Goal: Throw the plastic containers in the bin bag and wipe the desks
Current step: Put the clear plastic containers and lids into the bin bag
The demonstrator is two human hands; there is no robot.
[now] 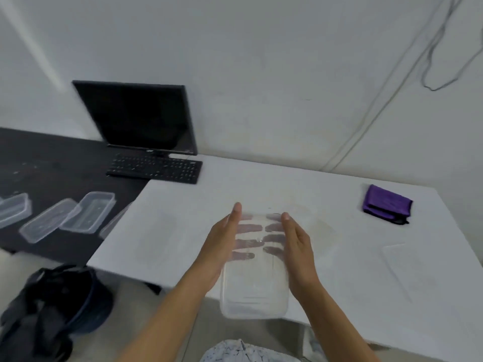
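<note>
Over the bench [183,218] edge we grip a tub [254,291] in left hand [222,246] and right hand [295,246]; slick plastic may slip short of bag [47,304].

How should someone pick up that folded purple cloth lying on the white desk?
Probably from above, with the right hand once it lets go of the clear container. The purple cloth lies flat and folded on the white desk, off to the right, so pinching its near edge through all the layers should lift it in one piece.
</note>
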